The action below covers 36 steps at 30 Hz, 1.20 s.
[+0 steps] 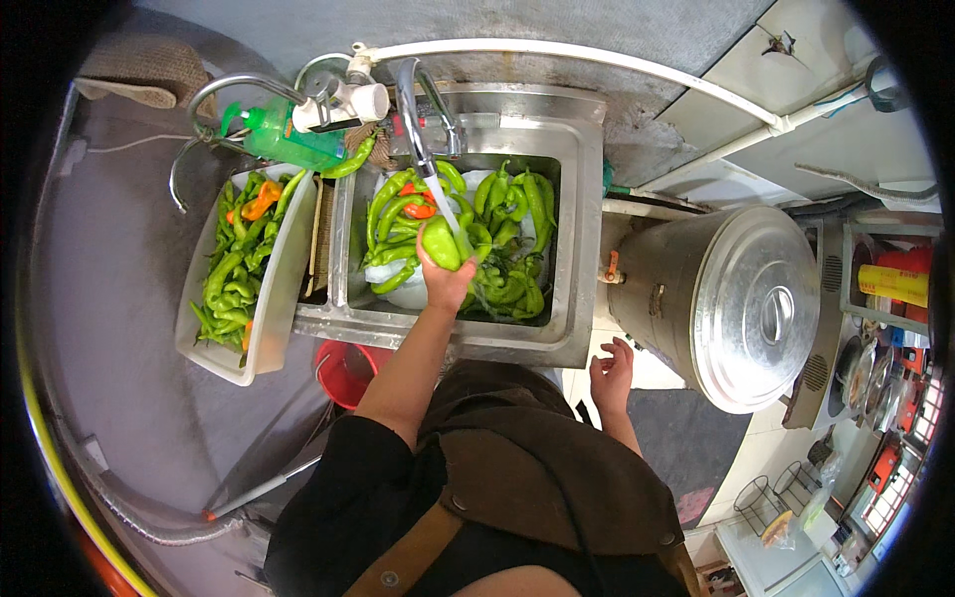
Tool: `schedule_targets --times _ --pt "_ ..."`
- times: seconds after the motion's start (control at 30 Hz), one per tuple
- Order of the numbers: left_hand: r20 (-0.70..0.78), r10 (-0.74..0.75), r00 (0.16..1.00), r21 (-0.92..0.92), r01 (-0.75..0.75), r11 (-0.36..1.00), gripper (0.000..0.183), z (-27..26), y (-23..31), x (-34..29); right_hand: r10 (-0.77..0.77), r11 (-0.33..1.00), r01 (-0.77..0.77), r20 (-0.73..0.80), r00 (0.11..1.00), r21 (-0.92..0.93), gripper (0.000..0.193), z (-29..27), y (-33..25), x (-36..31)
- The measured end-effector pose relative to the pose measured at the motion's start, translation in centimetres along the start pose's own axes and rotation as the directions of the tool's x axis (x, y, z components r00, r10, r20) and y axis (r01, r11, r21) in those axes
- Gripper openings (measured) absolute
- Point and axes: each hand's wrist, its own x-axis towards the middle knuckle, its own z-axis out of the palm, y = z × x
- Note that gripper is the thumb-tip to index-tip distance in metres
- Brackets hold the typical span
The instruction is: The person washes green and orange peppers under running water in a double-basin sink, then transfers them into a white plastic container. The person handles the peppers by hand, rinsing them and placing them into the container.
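My left hand (448,286) grips a broad green pepper (440,245) under the water running from the metal faucet (410,104). Beneath it, the steel sink (574,214) contains many long green peppers (509,199) and a few orange-red ones. Lower down, to the right of my body, my right hand (611,378) hangs beyond the sink's front edge with its fingers loosely bent and apart, holding nothing.
Left of the sink, a white tub (281,289) holds green and orange peppers. A green pump bottle (288,136) lies behind it. Below is a red bucket (348,375). A large lidded metal pot (741,308) with a tap stands at the right.
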Motion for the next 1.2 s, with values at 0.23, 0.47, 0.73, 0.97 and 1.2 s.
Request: schedule_targets --times 0.23,0.47,0.73,0.97,1.2 --pt "0.102 0.214 0.971 -0.003 -0.215 0.977 0.089 0.9 2.6 0.4 -0.037 0.999 0.038 0.048 0.998 -0.027 0.025 0.7 -1.1 -0.1" --pt "0.115 0.16 0.98 -0.232 -0.13 0.964 0.082 -0.9 3.5 2.4 -0.052 0.997 0.054 0.038 0.998 -0.048 0.023 0.6 -1.5 -0.9" --pt "0.159 0.328 0.931 -0.333 -0.263 0.906 0.075 -2.6 7.5 2.8 -0.043 0.999 0.044 0.028 0.999 -0.027 0.023 0.4 -1.4 -1.2" --pt "0.091 0.242 0.966 -0.259 -0.212 0.942 0.074 -5.6 8.4 2.9 -0.088 0.994 0.091 0.053 0.995 -0.054 0.026 0.6 -2.1 -0.6" --pt "0.023 0.364 0.931 -0.172 -0.355 0.919 0.075 -8.3 11.9 3.3 -0.126 0.991 0.132 0.17 0.977 -0.026 0.025 2.6 -2.4 0.6"
